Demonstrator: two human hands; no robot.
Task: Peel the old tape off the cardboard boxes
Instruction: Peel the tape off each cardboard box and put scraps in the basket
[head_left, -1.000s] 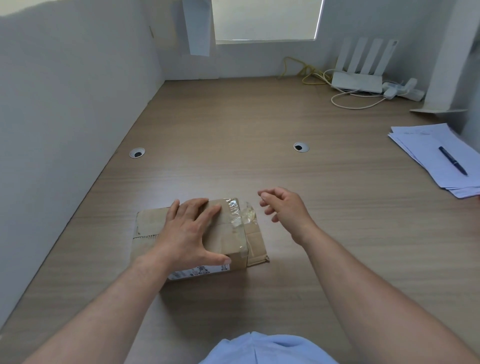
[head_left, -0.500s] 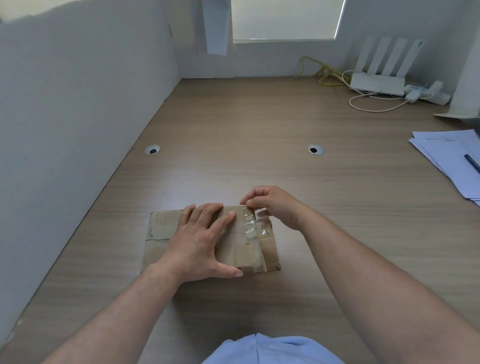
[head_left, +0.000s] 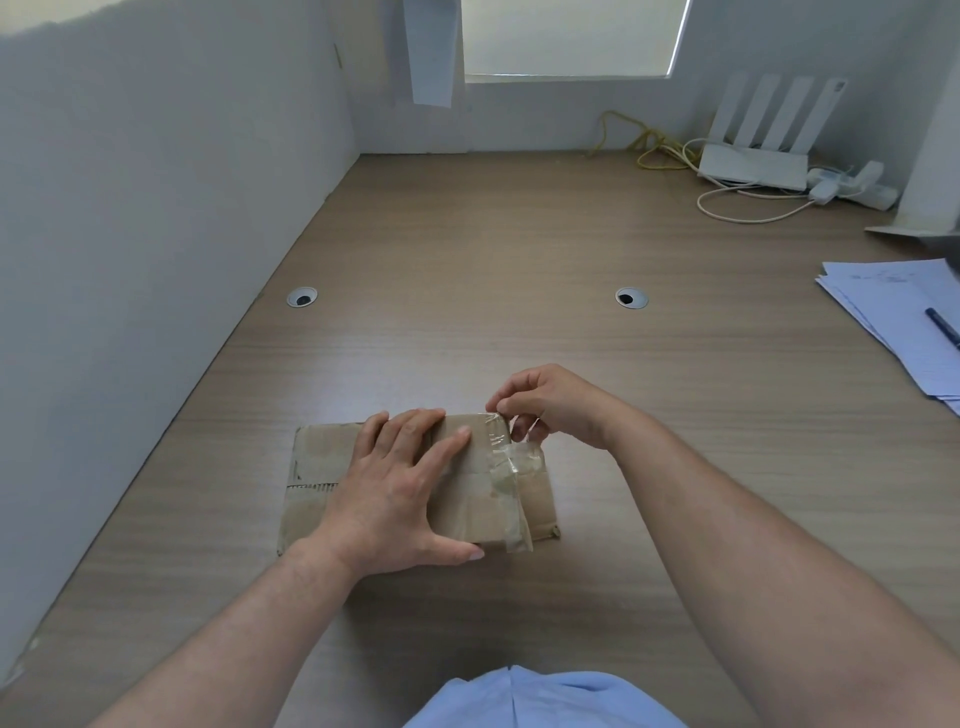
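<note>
On the wooden desk (head_left: 519, 249) the left hand (head_left: 400, 493) presses flat on the cardboard box (head_left: 317, 467), just left of where the right hand (head_left: 550, 405) pinches the clear tape (head_left: 506, 467).

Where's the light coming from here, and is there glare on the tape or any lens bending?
Head view: daylight comes from the far window; the tape on the cardboard box shows pale sheen near the right hand; the wide lens bows the left wall; nothing looks blurred.

The person wears a light blue shirt (head_left: 545, 699). The left hand (head_left: 402, 499), right hand (head_left: 558, 408) and arms (head_left: 234, 639) are bare.
</note>
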